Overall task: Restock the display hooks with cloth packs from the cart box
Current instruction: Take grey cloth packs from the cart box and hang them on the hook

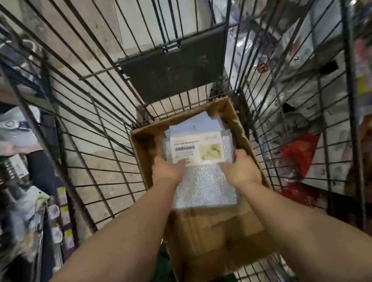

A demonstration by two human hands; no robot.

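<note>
Both arms reach down into the wire cart (76, 116), whose bars fill most of the frame, and the hands meet at the cardboard box (209, 236) sitting low in the centre. The left hand (168, 171) grips the left edge of the top cloth pack (197, 149), thumb lying across its printed card, while the right hand (241, 170) holds the right edge, fingers curled around or under it; the view is blurred here, so whether one pack or a few are being lifted together is hard to tell. More packs lie stacked beneath, their silvery wrapping showing between the wrists and pale card edges poking out toward the upper end of the box. The job looks to be in its picking stage: stock remains in the box and no display hooks can be made out clearly in this view, so hanging is still ahead. Blurred packaged goods (22, 192) crowd the left edge of the frame, and bagged merchandise (298, 156), some red, presses against the cart's right side. The folded child-seat flap (173, 72) hangs above centre, and the tall box walls and cart bars hem in the lift.
</note>
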